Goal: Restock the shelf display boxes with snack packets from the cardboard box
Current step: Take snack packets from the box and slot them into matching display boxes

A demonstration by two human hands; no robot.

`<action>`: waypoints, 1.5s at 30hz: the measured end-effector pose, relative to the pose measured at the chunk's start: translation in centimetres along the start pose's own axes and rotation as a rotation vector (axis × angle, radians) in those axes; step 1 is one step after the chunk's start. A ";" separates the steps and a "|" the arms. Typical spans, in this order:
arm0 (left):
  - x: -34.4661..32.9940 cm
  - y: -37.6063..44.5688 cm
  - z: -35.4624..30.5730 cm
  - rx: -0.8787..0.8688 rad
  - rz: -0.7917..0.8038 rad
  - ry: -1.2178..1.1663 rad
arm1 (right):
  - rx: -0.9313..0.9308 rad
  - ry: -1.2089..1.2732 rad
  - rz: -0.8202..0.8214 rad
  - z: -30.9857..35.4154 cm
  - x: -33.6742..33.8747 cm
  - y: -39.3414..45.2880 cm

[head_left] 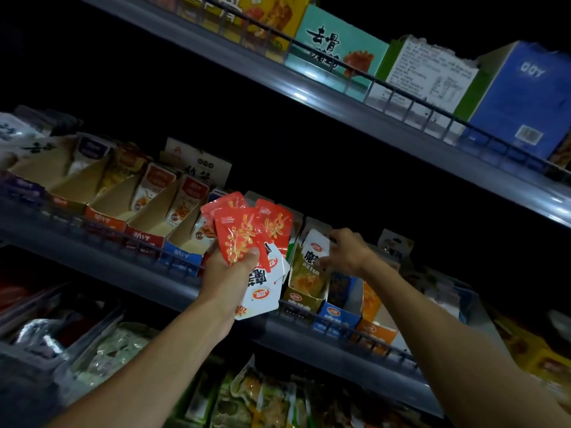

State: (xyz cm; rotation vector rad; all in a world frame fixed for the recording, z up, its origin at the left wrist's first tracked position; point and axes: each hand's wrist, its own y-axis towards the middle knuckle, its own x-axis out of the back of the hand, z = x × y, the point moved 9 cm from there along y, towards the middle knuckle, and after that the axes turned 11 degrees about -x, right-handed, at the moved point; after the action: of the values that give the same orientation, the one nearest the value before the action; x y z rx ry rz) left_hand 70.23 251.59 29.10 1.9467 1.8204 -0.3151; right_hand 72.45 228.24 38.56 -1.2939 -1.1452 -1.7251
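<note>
Head view showed the left hand (230, 270) gripping a fan of red packets (247, 230) at the shelf's (129, 261) front edge. The right hand (346, 251), just beside, pinched a white packet (316, 247) in a green box (304, 288).

Dark open room lies above the display boxes (173, 223) beneath the upper shelf (386, 118), while the wire rail (129, 239) fronts them and tight-packed box walls leave narrow slots.

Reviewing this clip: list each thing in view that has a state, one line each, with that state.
Left hand: grips a fanned bunch of packets.
Red packets: held, fanned upward.
White packets: held, hanging below the red ones.
Right hand: fingers on a white packet in a display box.
Olive display box: open-topped, holding packets.
Blue display box: nearly empty.
</note>
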 end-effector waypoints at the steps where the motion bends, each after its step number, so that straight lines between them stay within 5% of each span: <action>1: 0.1 0.1 0.0 -0.001 0.010 0.007 | -0.007 -0.025 -0.001 -0.1 -0.1 0.2; 11: 1.6 0.3 1.6 0.025 0.009 -0.011 | 0.077 -0.261 -0.197 0.5 0.9 1.2; 34: 1.9 -2.1 2.2 0.107 0.081 -0.033 | 0.036 -0.121 -0.362 1.0 1.3 -0.8; 39: 1.4 -2.7 1.3 0.096 0.123 0.041 | 0.065 0.745 0.120 6.0 -0.6 -7.5; 45: 0.2 -3.7 0.6 0.056 0.287 0.259 | 0.029 1.177 0.489 9.4 -4.1 -11.3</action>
State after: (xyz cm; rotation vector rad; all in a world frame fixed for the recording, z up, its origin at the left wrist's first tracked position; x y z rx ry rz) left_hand 66.71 251.62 27.85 2.3432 1.6614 -0.0206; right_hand 66.78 241.24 32.98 -0.2952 -0.1370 -1.6250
